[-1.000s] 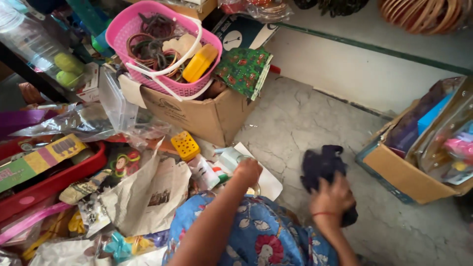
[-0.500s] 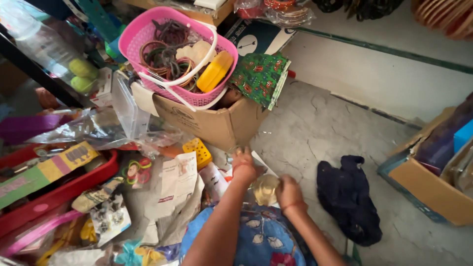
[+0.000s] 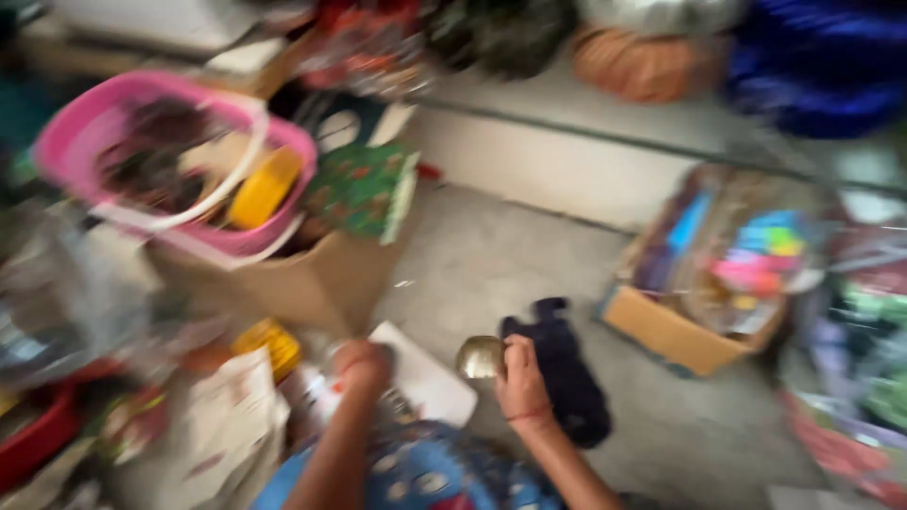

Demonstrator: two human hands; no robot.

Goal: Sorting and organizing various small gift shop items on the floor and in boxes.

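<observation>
While the view is smeared with motion, we can still read the scene from left to right. At the far left a pink basket sits on top of a cardboard box, with a yellow object and tangled dark things inside it. Near the box, on the floor, lie loose papers and a small yellow block. Our left hand is curled narrow over the clutter just beside a white sheet; we cannot tell whether it grips anything. Just to the right, our right hand is closed around a small round metal bowl, held a little above the grey floor. Touching that wrist's right side in the view lies a dark cloth, flat on the floor. Farther right stands an open carton of bright packets.

To handle the bowl well, we judge that we should keep it level, hold its rim firmly with thumb and fingers, and steady the head so the hands stay sharp in sight.
</observation>
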